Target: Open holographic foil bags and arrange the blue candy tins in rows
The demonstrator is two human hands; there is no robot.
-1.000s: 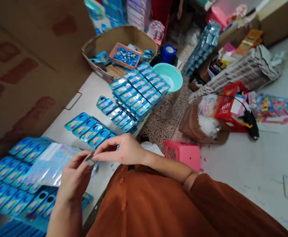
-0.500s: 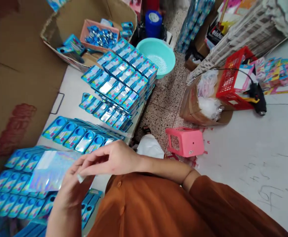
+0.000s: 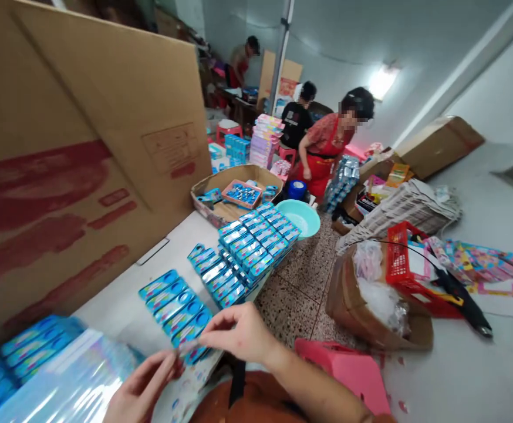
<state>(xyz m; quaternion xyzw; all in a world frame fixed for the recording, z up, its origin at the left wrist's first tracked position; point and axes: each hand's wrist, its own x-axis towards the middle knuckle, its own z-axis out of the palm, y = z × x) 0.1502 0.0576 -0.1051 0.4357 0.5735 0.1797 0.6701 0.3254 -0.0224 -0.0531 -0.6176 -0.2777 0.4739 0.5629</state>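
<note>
My right hand (image 3: pixel 244 336) is closed in a pinch, thumb against fingertips, on one end of a small whitish strip (image 3: pixel 190 345). The other end meets the fingertips of my left hand (image 3: pixel 147 385), which are pinched together too. The strip is blurred, and its kind cannot be made out. Just beyond the fingers lies a row of blue printed cards (image 3: pixel 175 305) with round blue parts. A shiny iridescent plastic sheet or bag (image 3: pixel 69 385) lies left of my left hand, over more blue cards.
Stacked blue packs (image 3: pixel 260 238) stand at the table's right edge. Behind them, a cardboard tray (image 3: pixel 203 207) holds a pink box of small blue pieces. A turquoise basin (image 3: pixel 307 220), a pink stool (image 3: pixel 348 370) and a carton of plastic bags (image 3: pixel 348 294) are to the right. Co-workers (image 3: pixel 322 153) are farther back.
The view has tilted up, bringing the room and co-workers into sight. My hands, earlier overlapping, are now farther apart with the whitish strip between their fingertips.
</note>
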